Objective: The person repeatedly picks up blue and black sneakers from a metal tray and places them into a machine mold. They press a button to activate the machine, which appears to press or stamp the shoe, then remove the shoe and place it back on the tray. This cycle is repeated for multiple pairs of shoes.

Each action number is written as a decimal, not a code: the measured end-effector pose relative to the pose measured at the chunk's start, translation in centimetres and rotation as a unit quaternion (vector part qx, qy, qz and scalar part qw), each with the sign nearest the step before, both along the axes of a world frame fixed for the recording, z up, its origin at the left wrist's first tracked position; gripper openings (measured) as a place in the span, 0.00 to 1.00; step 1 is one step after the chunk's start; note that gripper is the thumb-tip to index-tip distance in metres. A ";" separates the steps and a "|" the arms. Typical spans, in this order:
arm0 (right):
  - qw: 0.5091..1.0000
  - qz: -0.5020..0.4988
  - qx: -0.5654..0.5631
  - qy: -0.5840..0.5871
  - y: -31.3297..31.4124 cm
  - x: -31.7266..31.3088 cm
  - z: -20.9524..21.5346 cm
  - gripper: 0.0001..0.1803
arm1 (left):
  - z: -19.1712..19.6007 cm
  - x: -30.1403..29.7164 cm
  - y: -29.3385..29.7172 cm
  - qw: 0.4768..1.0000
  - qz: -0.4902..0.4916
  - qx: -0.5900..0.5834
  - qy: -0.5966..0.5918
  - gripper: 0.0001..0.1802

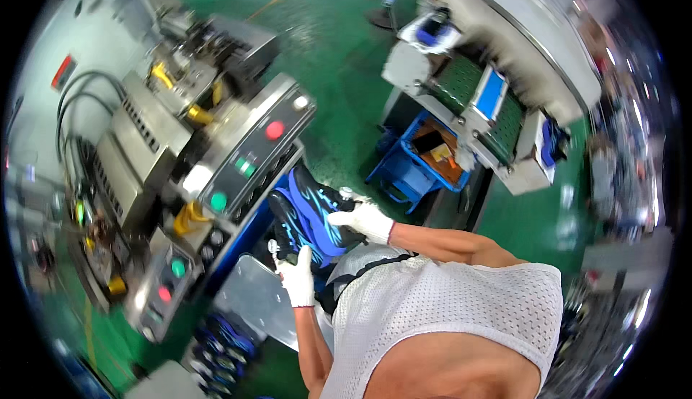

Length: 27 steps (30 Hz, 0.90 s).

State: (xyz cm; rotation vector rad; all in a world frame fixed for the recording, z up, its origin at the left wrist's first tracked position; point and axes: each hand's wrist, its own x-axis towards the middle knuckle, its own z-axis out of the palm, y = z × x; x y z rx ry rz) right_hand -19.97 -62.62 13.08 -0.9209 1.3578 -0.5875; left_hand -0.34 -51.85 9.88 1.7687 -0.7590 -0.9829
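Note:
A pair of black and blue athletic shoes is held sole to sole in front of my waist. My right hand [366, 222], in a white glove, grips the right-side shoe [317, 191] by its heel end, thumb laid along its side. The left-side shoe [286, 220] is gripped near its heel by my left hand [296, 278], also gloved in white, with the thumb upright against it. Some fingers of both hands are hidden behind the shoes. The toes point away from me, beside the edge of a machine's control panel [252, 155].
A metal machine [137, 161] with coloured buttons stands close on my left. Below it are a pale tray [252, 294] and several shoes [220, 352]. On the right, a conveyor [461, 85] stands behind a blue cart [407, 175] holding small items. The floor [317, 67] is green.

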 end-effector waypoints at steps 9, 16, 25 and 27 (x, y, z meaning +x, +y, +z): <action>0.841 -0.522 -0.141 -0.027 -4.8 -24.7 5.3 0.35 | 9.0 -19.9 -22.5 0.911 -0.366 0.101 -0.158 0.58; 0.748 -0.493 -0.117 0.428 -10.7 -45.0 8.9 0.44 | 11.4 -42.1 -40.1 0.857 -0.462 -0.206 -0.100 0.43; 0.675 -0.401 -0.117 0.608 -23.6 -59.1 4.9 0.46 | 6.6 -58.6 -52.2 0.806 -0.517 -0.238 -0.164 0.42; 0.709 -0.373 -0.072 0.594 -25.8 -58.3 6.5 0.43 | 5.0 -56.4 -50.5 0.813 -0.435 -0.314 -0.225 0.37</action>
